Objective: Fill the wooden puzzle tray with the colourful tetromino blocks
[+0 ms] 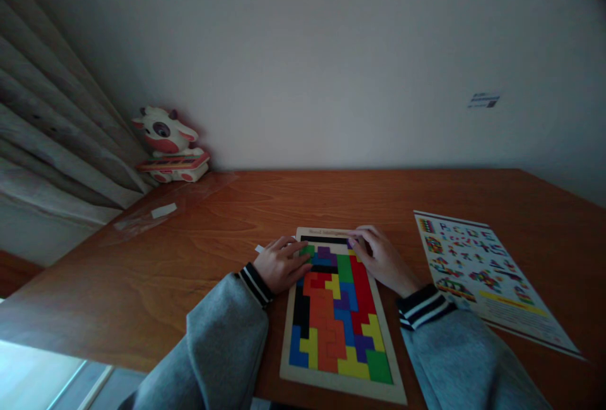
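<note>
The puzzle board (343, 383) is laid on the table (227, 227) between the two forearms, its pieces fitted closely over most of its length. The left hand (284, 265) is rested on the left rim, its fingers loosely spread over a green piece (308, 250), with nothing seen to be gripped. At the upper right corner the thumb and forefinger of the right hand (379, 258) are brought close to a purple piece (350, 245); from this dim, steep view it cannot be told whether it is pinched or merely touched.

Pieces near the pale strip (326, 248) are best slid flat, with light fingertip pressure, while the frame is steadied by the left palm so that neighbours are not lifted.

The table is wood-grained and pushed against a plain wall (322, 69). A printed sheet (487, 277) is placed to the right; at the far left, a cow toy (173, 145) is set beside a curtain (57, 120), with clear plastic wrapping (189, 192) spread before it.
</note>
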`<state>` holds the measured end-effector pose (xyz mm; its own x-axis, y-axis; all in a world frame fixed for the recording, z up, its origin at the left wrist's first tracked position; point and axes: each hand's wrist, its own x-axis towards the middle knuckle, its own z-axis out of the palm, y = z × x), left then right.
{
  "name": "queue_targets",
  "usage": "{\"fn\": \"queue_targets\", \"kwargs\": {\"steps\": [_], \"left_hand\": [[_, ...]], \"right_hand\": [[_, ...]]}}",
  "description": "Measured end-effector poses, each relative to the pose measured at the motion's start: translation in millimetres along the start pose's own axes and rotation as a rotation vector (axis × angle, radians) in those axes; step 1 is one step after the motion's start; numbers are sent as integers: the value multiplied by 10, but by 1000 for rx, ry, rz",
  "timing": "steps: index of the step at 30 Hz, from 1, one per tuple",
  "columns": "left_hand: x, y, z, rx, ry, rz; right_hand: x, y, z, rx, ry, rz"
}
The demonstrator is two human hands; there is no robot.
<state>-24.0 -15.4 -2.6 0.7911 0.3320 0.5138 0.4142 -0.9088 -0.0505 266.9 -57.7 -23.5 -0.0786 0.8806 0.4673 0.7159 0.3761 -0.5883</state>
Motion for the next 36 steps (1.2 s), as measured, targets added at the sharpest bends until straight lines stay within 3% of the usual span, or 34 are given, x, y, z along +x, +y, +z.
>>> {"fn": "queue_targets", "kwargs": {"steps": [13, 21, 36], "left_hand": [[22, 62, -66, 0, 24, 75], [54, 52, -71, 7, 15, -16], [48, 41, -57, 25, 17, -39]], "right_hand": [[5, -15, -18, 0, -14, -4], [4, -24, -15, 0, -21, -4], [1, -37, -20, -10, -29, -11]]}}
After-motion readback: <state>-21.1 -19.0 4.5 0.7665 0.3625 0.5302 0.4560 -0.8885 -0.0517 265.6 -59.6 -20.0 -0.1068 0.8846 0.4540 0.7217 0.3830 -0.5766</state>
